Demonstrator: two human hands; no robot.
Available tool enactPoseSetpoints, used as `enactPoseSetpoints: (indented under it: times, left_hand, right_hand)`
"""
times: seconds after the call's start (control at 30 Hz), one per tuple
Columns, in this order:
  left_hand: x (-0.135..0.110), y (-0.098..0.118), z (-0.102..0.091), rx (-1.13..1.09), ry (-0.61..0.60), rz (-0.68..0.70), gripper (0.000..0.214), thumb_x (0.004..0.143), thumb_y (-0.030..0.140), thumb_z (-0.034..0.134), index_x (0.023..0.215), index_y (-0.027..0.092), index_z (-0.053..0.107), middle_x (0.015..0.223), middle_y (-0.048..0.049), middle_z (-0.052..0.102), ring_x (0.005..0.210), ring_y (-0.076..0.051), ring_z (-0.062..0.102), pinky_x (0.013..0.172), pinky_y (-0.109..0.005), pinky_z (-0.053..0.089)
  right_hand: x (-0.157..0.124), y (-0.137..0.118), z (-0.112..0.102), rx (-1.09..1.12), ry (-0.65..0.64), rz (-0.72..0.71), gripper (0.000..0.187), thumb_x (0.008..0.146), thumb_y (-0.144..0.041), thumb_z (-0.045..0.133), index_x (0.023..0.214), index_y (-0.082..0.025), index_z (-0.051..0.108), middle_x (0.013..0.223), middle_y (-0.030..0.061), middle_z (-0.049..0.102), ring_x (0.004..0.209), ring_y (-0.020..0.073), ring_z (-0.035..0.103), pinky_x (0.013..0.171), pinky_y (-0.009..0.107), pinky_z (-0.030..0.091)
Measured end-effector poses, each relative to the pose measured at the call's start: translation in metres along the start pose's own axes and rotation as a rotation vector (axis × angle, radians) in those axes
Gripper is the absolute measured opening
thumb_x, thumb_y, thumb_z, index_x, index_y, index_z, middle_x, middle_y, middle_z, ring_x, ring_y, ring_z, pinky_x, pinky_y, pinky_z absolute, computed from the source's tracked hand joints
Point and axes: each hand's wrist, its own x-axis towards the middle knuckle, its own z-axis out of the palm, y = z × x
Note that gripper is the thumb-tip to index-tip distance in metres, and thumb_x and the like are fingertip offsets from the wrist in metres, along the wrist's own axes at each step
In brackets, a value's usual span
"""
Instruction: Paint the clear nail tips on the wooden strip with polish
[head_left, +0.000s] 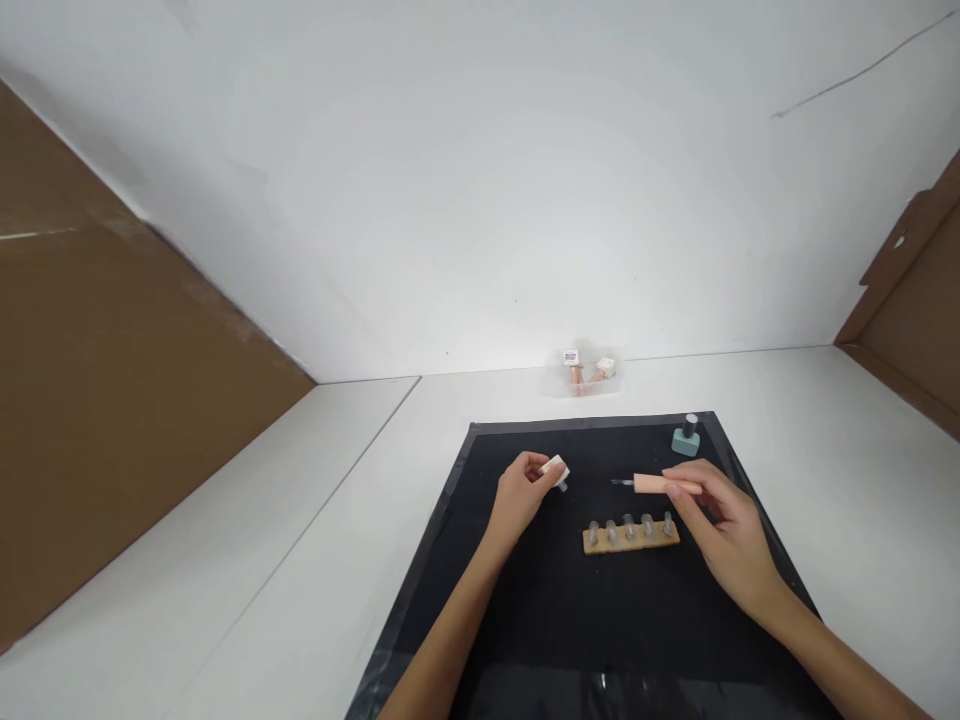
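Between the fingers of my left hand (526, 480) is a small white squarish nail polish bottle (556, 468), tilted with its pale neck toward the lower right. My right hand (712, 510) grips a long peach nail polish brush cap (651, 484) by its right end. Its brush points left toward the bottle and stays apart from it. Just below the brush, a tan strip (631, 540) carries several clear nail tips (628, 525) standing in a row. Neither hand touches the strip.
A teal nail polish bottle (685, 440) with a silver cap stands at the black mat's (540, 600) far right corner. Behind the mat, a clear tray (598, 388) holds white bottles with peach caps. Brown cardboard panels (135, 400) flank the white table, and a white wall rises behind.
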Motion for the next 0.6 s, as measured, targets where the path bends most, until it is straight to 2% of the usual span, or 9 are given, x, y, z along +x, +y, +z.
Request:
enactPoseSetpoints:
  times: [0.17, 0.33, 0.47, 0.6]
  left_hand:
    - [-0.003, 0.003, -0.002, 0.092, -0.011, 0.007, 0.028, 0.065, 0.043, 0.062, 0.065, 0.016, 0.062, 0.061, -0.0015, 0.061, 0.055, -0.015, 0.054, 0.057, -0.028, 0.04]
    - [-0.005, 0.005, -0.004, 0.176, 0.041, 0.045, 0.022, 0.065, 0.039, 0.061, 0.063, 0.017, 0.062, 0.066, -0.0028, 0.061, 0.062, -0.017, 0.054, 0.063, -0.029, 0.04]
    - [-0.003, 0.004, -0.008, 0.193, 0.025, 0.045, 0.024, 0.065, 0.039, 0.06, 0.072, 0.016, 0.063, 0.067, -0.0023, 0.061, 0.059, -0.016, 0.053, 0.061, -0.029, 0.041]
    - [-0.005, 0.013, -0.022, 0.207, 0.079, 0.086, 0.027, 0.067, 0.038, 0.058, 0.083, 0.017, 0.06, 0.076, -0.0025, 0.057, 0.06, -0.015, 0.049, 0.065, -0.03, 0.04]
  right_hand:
    - [-0.001, -0.002, -0.001, 0.053, -0.006, 0.05, 0.018, 0.085, -0.033, 0.052, 0.081, -0.021, 0.064, 0.075, 0.0031, 0.061, 0.062, 0.0153, 0.057, 0.053, 0.025, 0.046]
    - [0.002, -0.005, -0.002, 0.135, 0.001, 0.199, 0.024, 0.081, -0.041, 0.054, 0.079, -0.02, 0.066, 0.057, -0.0017, 0.053, 0.049, 0.0128, 0.051, 0.046, 0.024, 0.044]
    - [0.003, -0.001, -0.003, 0.206, 0.005, 0.299, 0.031, 0.077, -0.048, 0.057, 0.081, -0.019, 0.066, 0.052, -0.0029, 0.051, 0.045, 0.0124, 0.049, 0.045, 0.024, 0.044]
    - [0.004, 0.002, -0.006, 0.243, 0.021, 0.316, 0.034, 0.076, -0.051, 0.058, 0.08, -0.018, 0.066, 0.05, -0.003, 0.05, 0.045, 0.0125, 0.049, 0.045, 0.025, 0.044]
